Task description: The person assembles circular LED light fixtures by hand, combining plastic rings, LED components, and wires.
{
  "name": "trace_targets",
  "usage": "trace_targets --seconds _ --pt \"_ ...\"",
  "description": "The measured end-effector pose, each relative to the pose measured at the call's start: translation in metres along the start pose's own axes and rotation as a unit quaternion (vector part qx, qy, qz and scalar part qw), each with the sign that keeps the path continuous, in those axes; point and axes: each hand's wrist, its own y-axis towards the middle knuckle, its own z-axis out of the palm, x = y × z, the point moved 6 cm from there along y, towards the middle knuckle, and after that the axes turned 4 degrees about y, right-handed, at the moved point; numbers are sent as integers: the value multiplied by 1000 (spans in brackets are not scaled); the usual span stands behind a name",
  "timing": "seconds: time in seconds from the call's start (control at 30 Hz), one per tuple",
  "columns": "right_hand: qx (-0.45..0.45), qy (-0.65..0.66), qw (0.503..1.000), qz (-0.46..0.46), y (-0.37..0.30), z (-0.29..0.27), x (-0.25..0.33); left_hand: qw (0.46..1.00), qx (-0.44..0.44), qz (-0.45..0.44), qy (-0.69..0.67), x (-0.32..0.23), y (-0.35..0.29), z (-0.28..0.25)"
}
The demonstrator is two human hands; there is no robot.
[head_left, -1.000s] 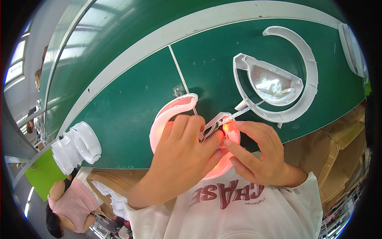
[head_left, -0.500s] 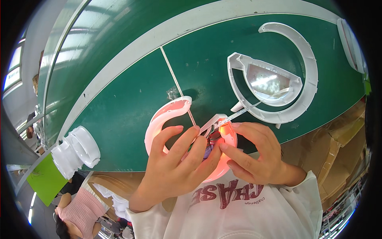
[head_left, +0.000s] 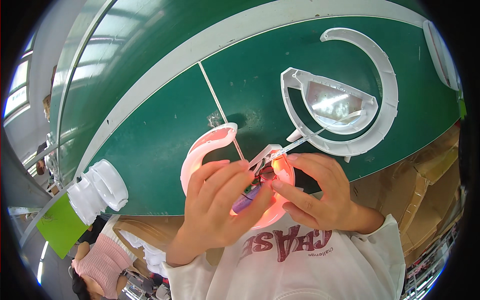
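Note:
A curved white plastic shell (head_left: 193, 162), glowing pink-red from inside, is held close to my shirt at the table's near edge. My left hand (head_left: 215, 207) lies bent across its opening, fingertips by thin wires and pale strips; what they grip is hidden. Between its thumb and fingers show a purple battery cell (head_left: 246, 199) and a bit of green circuit board. My right hand (head_left: 322, 192) pinches the shell's right rim with thumb and index finger. A thin light strip (head_left: 303, 140) runs from there to a white ring-shaped housing (head_left: 391, 95) lying on the table.
The green table (head_left: 165, 140) has a raised pale border at the back. White ribbed plastic parts (head_left: 102, 190) stand at its left end, and another white part (head_left: 441, 55) lies far right. Cardboard (head_left: 410, 200) is at the lower right. A person in pink (head_left: 107, 257) is at lower left.
My left hand's fingers have shifted and its thumb has opened away from them, uncovering more of the purple cell and green board. My right hand stays at the rim.

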Motion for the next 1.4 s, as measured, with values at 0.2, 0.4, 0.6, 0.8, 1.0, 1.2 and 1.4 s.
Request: trace_targets --seconds 0.2,0.4,0.6,0.8,1.0,1.2,1.4 --pt "7 -2 1000 -12 1 -1 1 994 52 76 57 -7 3 -3" --pt "3 -2 1000 18 3 -2 0 986 62 90 123 -4 9 -1" --pt "4 -1 1000 16 2 1 2 990 126 -36 -51 5 11 5" --pt "1 6 1000 13 3 -1 0 970 212 -77 -94 10 20 5" --pt "-14 18 1000 14 2 -2 -1 977 18 -162 -136 10 -21 -30" --pt "1 11 1000 6 4 -4 2 996 27 -11 89 -32 -31 -14" --pt "-24 -56 997 -48 3 -1 12 990 -10 -52 133 -34 -32 -8"
